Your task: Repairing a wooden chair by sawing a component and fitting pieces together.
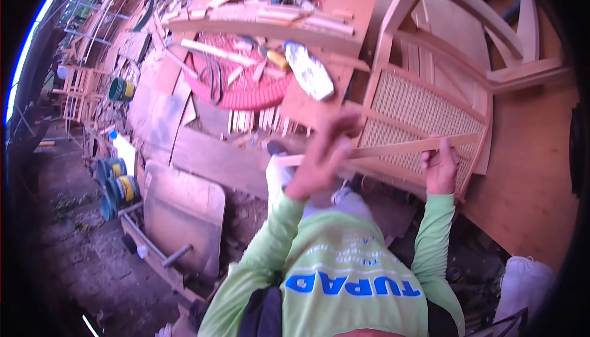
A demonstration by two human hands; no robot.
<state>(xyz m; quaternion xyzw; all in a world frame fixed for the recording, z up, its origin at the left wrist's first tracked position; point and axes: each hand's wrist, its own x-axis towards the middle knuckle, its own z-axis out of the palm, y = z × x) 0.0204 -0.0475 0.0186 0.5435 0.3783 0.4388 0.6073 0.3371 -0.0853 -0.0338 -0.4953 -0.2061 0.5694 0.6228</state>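
Note:
A thin, flat wooden strip (399, 148) lies slantwise across the front of a wooden frame with a woven cane panel (424, 100). My right hand (441, 166) is closed on the strip near its right end, thumb and fingers pinching it. My left hand (322, 158) is raised in front of the strip's left part, blurred by motion. Its fingers and thumb look apart, with nothing seen between them. The strip's left end (290, 160) shows on the other side of that hand.
Beyond my left hand stands a red, round basket-like container (246, 98) with wood scraps and a clamp (215, 82). A silvery, foil-like object (309, 71) lies beside it. A worn board (184, 214) leans at lower left, near green buckets (123, 189). Chair-like framing (516, 66) rises at far right.

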